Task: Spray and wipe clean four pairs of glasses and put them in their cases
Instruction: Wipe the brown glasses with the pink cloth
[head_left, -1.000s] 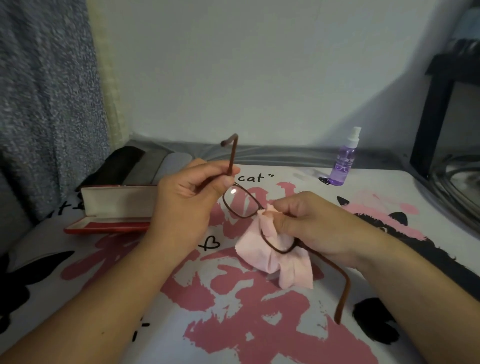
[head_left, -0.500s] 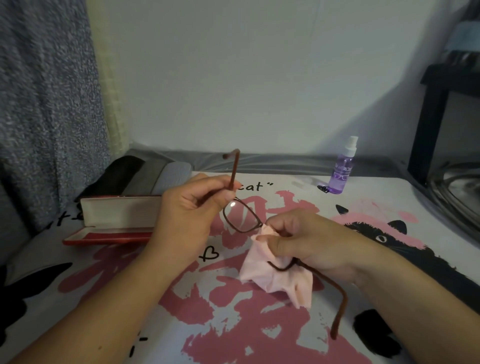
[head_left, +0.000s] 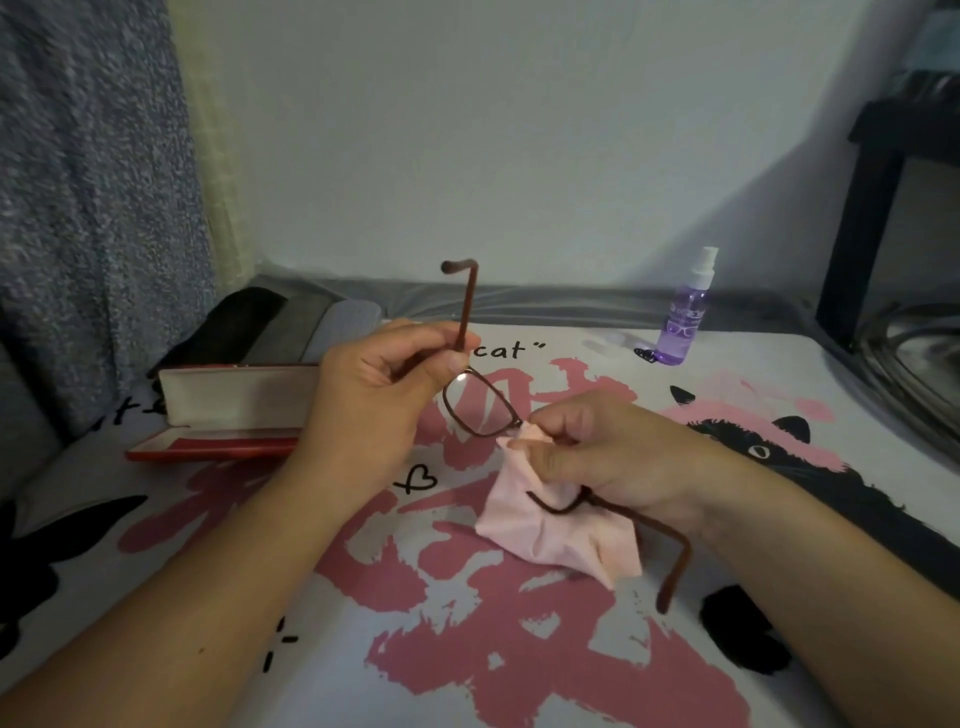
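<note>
Brown-framed glasses (head_left: 480, 410) are held up above the table, arms unfolded. My left hand (head_left: 374, 410) pinches the frame at the left hinge, with one arm sticking straight up. My right hand (head_left: 608, 457) pinches a pink cloth (head_left: 561, 535) around the other lens; that lens is hidden inside the cloth. The second arm trails down past my right wrist. A red glasses case (head_left: 228, 415) lies open behind my left hand. A small purple spray bottle (head_left: 683, 322) stands at the back right.
The table (head_left: 519, 649) has a white cover printed with pink and black cat shapes. Dark and grey cases (head_left: 270, 327) lie at the back left against the curtain. A black stand (head_left: 862, 208) and a metal bowl (head_left: 919, 358) are at the right.
My right hand has kept rubbing the cloth on the lens, shifting its fingers a little. The view tilted slightly, so everything sits lower in frame. The left hand's grip is unchanged.
</note>
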